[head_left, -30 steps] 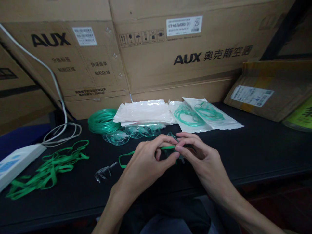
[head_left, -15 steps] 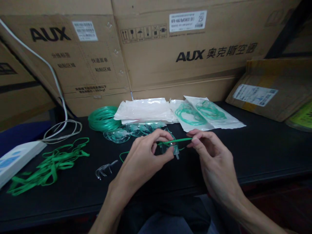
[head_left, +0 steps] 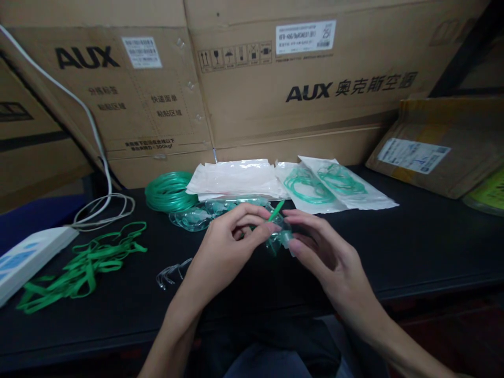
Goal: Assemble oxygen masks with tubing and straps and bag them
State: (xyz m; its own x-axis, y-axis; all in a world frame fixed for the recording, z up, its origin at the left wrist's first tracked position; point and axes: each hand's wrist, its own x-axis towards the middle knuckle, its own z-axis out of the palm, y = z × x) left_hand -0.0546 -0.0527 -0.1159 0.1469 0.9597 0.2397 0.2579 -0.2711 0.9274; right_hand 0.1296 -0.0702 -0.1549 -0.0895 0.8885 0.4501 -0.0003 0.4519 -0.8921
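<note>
Between my hands is a clear green oxygen mask [head_left: 284,236], partly covered by the fingers. My left hand [head_left: 240,241] pinches the mask and a green elastic strap [head_left: 276,210], whose short end sticks up past the fingertips. My right hand [head_left: 328,249] curls around the other side of the mask, its thumb against the pale connector. Farther back, several similar masks [head_left: 191,218] lie behind my left hand. Several thin clear strips [head_left: 169,275] rest left of my left wrist. A heap of green elastic straps [head_left: 90,262] lies at the left.
Coiled green tubing [head_left: 169,191], a stack of white pouches [head_left: 236,178] and pouches with tubing inside [head_left: 333,184] line the back of the black table [head_left: 413,247]. A white power strip [head_left: 35,257] with cable sits left. Large cartons [head_left: 244,110] wall the back; a taped box [head_left: 433,147] leans right.
The strap was stretched sideways between both hands; now my right hand has released its end and moved left onto the mask. The strap end now points upward.
</note>
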